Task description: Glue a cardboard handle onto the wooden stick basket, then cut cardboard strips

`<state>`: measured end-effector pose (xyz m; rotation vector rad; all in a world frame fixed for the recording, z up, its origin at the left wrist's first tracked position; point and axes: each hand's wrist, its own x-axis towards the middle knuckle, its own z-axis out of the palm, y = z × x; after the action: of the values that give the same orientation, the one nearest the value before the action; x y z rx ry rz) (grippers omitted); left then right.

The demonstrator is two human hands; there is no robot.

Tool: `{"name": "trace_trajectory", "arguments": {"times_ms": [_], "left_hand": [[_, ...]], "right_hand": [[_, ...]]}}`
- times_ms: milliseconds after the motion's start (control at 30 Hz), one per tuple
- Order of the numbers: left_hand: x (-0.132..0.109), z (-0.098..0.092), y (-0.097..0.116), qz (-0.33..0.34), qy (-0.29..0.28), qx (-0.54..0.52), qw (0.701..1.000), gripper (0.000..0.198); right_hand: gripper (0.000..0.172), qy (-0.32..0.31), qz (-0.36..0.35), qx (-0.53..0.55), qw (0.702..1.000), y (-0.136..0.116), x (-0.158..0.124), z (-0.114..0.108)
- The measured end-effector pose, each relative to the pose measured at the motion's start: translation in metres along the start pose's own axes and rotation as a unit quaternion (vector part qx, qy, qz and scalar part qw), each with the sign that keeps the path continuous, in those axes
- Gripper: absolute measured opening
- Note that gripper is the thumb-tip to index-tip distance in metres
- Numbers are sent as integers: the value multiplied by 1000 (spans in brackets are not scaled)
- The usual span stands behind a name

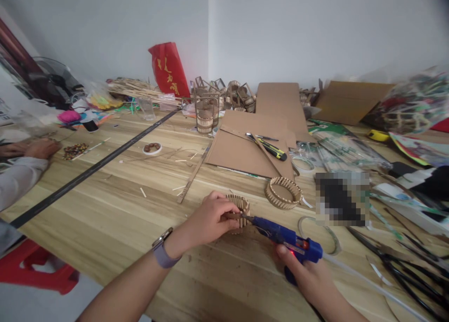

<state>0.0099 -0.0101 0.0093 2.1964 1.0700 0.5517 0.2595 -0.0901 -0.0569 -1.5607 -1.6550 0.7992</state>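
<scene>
My left hand [210, 219] is closed around a small round ring of cardboard strips [240, 207] and pinches a brown cardboard piece against its side. My right hand [305, 273] grips a blue hot glue gun [287, 237], its red light lit, with the nozzle touching the piece at the ring. A second, similar cardboard ring [283, 192] lies on the wooden table [105, 219] just behind and to the right. A watch with a purple strap sits on my left wrist.
Brown cardboard sheets [245, 149] with a yellow-black utility knife [270, 148] lie behind. Finished cardboard baskets [205, 111] and a red bag [168, 69] stand by the wall. A long black ruler [91, 170] crosses the left side. Another person's hand [38, 149] rests at far left. Wires and clutter fill the right.
</scene>
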Motion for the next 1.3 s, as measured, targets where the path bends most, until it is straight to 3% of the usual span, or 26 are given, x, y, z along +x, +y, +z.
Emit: {"name": "trace_trajectory", "arguments": {"times_ms": [167,400,567,900,1300], "left_hand": [[0,0,-1,3,1,5,1000,13],[0,0,-1,8,2,4,1000,13],[-1,-1,0,10,2,10,1000,12],[0,-2,1,10,0,6,1000,12],[-1,-2,0,17,2,10,1000,11]], "right_hand": [[47,-22,-3,-3,1000,0,1,-1],[46,52,-6,-8,999,-12,0,4],[45,33,-5,-9,999,-13,1,3],[44,86,-5,-18,996,-20,1,4],[44,102,0,-3,995,-21,-2,8]]}}
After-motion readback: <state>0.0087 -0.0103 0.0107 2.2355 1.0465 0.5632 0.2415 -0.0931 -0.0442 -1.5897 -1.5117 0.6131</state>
